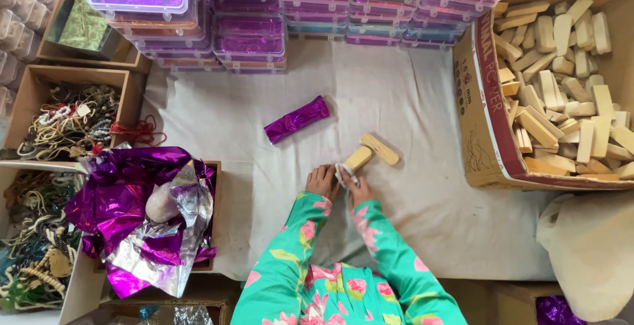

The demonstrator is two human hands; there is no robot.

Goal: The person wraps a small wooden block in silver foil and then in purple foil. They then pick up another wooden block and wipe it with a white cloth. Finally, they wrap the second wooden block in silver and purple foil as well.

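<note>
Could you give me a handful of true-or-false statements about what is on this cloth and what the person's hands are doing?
1. Both hands meet at a pale wooden block. True: the left hand and right hand meet at its near end, with a bit of white material between them.
2. The foil-wrapped purple piece lies inside the cardboard box. False: it lies on the white cloth.
3. That cardboard box holds many wooden blocks. True.
4. The stacked clear plastic cases have green linings. False: purple.
5. A second wooden block rests beside the held one. True.
</note>
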